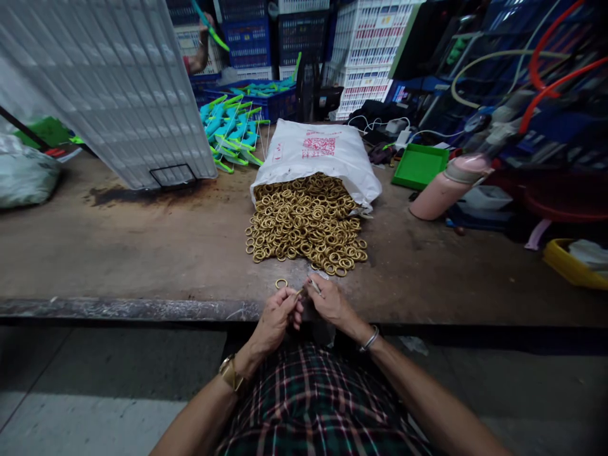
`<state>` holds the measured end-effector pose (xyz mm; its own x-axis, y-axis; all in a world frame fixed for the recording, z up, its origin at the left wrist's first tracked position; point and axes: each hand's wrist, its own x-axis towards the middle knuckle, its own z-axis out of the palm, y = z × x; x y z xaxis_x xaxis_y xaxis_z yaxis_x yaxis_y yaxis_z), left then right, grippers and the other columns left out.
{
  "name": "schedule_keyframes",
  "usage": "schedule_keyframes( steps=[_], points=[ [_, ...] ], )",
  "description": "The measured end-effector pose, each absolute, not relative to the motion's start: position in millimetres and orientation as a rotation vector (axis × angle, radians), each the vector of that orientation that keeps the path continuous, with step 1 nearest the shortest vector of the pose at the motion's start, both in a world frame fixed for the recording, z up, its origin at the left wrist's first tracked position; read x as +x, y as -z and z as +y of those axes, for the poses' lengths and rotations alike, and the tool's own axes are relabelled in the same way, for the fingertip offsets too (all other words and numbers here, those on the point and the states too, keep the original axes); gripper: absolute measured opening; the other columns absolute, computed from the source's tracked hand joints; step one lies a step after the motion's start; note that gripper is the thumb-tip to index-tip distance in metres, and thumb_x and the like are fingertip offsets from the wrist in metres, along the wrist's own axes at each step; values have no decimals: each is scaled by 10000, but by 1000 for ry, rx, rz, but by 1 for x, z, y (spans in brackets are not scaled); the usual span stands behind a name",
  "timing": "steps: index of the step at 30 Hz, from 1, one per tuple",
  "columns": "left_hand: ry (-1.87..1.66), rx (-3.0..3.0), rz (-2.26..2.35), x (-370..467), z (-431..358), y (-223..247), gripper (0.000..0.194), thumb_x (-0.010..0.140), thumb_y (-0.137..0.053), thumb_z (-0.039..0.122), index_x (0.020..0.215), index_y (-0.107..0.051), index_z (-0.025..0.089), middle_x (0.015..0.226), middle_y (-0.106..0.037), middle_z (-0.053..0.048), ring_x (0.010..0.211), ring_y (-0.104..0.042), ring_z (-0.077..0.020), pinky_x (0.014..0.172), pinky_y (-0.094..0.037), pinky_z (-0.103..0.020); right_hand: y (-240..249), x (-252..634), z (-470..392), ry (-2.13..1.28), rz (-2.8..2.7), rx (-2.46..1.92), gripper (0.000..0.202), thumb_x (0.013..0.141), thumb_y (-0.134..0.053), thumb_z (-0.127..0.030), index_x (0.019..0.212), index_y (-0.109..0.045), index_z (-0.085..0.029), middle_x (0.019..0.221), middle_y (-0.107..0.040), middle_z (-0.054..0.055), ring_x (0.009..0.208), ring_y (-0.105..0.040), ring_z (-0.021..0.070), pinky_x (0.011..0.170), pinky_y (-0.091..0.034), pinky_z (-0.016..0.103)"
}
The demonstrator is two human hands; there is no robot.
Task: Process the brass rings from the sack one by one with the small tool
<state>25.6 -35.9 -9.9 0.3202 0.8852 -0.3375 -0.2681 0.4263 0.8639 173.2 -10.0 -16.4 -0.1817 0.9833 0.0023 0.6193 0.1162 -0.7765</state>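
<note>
Many brass rings (308, 221) spill in a pile from the mouth of a white printed sack (318, 149) on the table. Near the table's front edge, my left hand (278, 316) is closed in a pinch on a brass ring (299, 292), seen mostly edge-on. My right hand (335, 307) is closed around a slim, pale metal tool (316, 287) whose exact kind I cannot make out. Its tip is close to the ring in my left hand. A single loose ring (281, 284) lies flat just beyond my left fingers, apart from the pile.
Behind the sack lie teal and green plastic pieces (232, 130). A ribbed translucent panel (118, 82) stands at the left. To the right are a green tray (420, 166), a pink bottle (446, 190) and a yellow basket (572, 266). Another person's arm (202, 47) shows beyond the panel.
</note>
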Motion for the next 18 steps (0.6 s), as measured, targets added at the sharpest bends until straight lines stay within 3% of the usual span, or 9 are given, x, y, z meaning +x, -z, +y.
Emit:
schedule_keyframes(
  steps=[5, 18],
  points=[
    [-904, 861, 994, 25, -36, 10, 299, 761, -557, 447, 783, -497, 155, 655, -532, 25, 478, -454, -52, 453, -381, -178, 17, 175, -19, -737, -2219, -1537, 166, 727, -402, -118, 775, -544, -190, 650, -561, 8, 584, -464, 123, 555, -262, 228],
    [-882, 924, 1098, 25, -38, 5, 332, 731, -557, 487, 770, -478, 167, 638, -531, 25, 485, -457, -65, 468, -375, -189, 9, 168, -22, -671, -2423, -1616, 239, 724, -380, -106, 880, -552, -163, 721, -622, 39, 603, -500, 128, 572, -252, 240]
  ],
)
